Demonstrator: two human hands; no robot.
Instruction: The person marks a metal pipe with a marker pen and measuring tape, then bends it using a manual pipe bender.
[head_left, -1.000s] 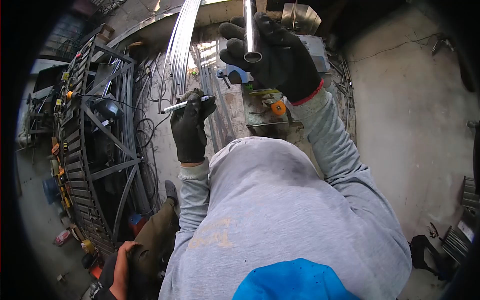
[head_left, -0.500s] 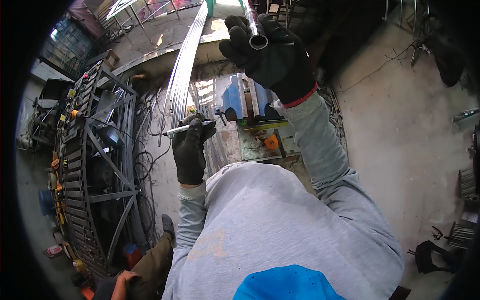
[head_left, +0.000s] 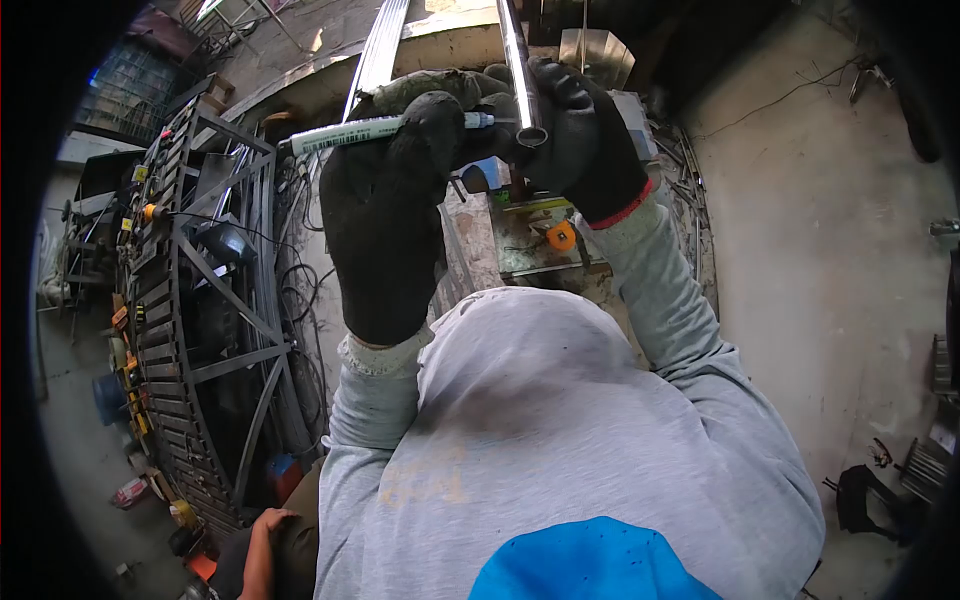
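My left hand, in a black glove, is closed around a white marker pen. The pen lies nearly level, its tip pointing right at the metal tube; whether the tip touches cannot be told. My right hand, gloved in black with a red cuff edge, grips that shiny round tube near its open end. The tube runs away from me toward the top of the view. Below the hands, the blue vise is mostly hidden behind them.
An orange tape measure lies on the bench below the vise. Long metal bars stretch away at the top. A slatted metal frame stands on the left, near cables. Another person's arm shows at the lower left.
My left hand has risen and moved right with the marker pen, up to the tube. My right hand has come slightly lower and right, the tube's open end lower with it.
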